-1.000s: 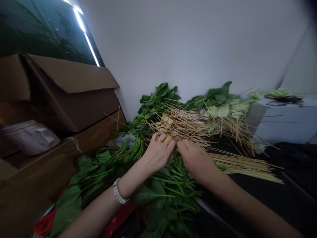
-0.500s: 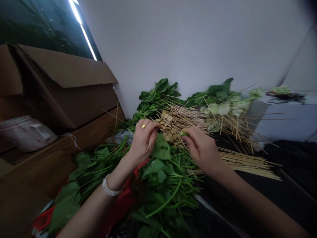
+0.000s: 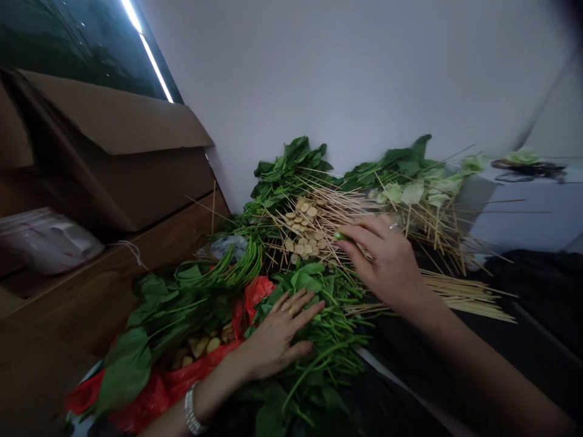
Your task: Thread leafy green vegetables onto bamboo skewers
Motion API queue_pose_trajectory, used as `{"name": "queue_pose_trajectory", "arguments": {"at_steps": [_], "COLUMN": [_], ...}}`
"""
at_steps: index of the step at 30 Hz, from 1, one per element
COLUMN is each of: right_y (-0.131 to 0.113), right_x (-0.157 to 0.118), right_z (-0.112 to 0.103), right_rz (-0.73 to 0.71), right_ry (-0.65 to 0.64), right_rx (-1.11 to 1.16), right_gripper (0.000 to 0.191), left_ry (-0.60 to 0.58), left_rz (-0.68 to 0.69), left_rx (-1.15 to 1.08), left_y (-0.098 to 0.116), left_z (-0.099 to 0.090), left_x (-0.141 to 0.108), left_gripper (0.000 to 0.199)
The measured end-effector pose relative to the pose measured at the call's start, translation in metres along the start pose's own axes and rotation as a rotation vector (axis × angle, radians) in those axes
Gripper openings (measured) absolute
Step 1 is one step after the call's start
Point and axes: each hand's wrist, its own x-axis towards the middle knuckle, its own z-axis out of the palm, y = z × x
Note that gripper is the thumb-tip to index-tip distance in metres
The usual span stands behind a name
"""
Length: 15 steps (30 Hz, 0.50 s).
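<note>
My left hand (image 3: pixel 285 331), with a ring and a beaded bracelet, lies with fingers spread on a heap of leafy green stems (image 3: pixel 334 328). My right hand (image 3: pixel 387 261) is raised to the right of it, with a small green piece (image 3: pixel 339 236) pinched between thumb and fingers. Just beyond the hands are sliced pale rounds (image 3: pixel 303 218) on thin wooden skewers (image 3: pixel 346 206). To the left, a red plastic bag (image 3: pixel 155 394) holds more pale slices (image 3: pixel 207 346), partly covered by large green leaves (image 3: pixel 130 364).
A cardboard box (image 3: pixel 136 182) stands at the left, near a clear plastic bag (image 3: pixel 50 243). Bundles of greens (image 3: pixel 294 161) rest against the wall. Skewered pale leaves (image 3: pixel 412 194) lie at the back right, with bare skewers (image 3: pixel 469 294) nearer and black plastic (image 3: pixel 537 291) at the far right.
My left hand has opened and moved down onto the green heap, uncovering slices in the red bag. My right hand has shifted slightly right, still pinching the green piece.
</note>
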Motion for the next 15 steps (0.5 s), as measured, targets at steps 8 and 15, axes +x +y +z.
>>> {"name": "queue_pose_trajectory", "arguments": {"at_steps": [8, 15], "right_y": [0.009, -0.006], "right_x": [0.002, 0.003], "right_z": [-0.005, 0.002], "right_rz": [0.300, 0.602], "right_ry": [0.130, 0.019], "right_rx": [0.262, 0.846], "right_gripper": [0.010, 0.012], "left_ry": [0.440, 0.585], "left_rz": [-0.027, -0.206], "left_rx": [-0.187, -0.448], "left_y": [0.005, 0.021], "left_z": [-0.047, -0.046], "left_x": [0.008, 0.022], "left_gripper": [0.046, 0.038]}}
